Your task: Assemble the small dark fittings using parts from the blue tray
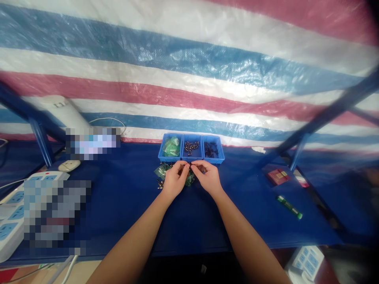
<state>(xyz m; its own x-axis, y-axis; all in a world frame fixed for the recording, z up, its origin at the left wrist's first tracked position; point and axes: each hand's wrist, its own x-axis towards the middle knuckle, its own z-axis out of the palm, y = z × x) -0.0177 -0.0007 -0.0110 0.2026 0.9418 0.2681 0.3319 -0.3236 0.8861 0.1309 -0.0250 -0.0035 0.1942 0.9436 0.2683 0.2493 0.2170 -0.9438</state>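
Left hand (174, 179) and right hand (209, 177) pinch one tiny part (189, 165) together between their fingertips—apparently mid-assembly—beside green bags (161, 170), with the blue bins (191, 149) just beyond for another piece.

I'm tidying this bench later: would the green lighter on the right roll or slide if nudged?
The green lighter lies flat on the blue table cover, so tipping seems unlikely. Its slim shape suggests it is light. It would probably slide or turn, perhaps roll a little.

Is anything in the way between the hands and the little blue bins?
Nothing visible. The left hand and right hand meet fingertip to fingertip just in front of the three blue bins, with only bare blue tabletop between.
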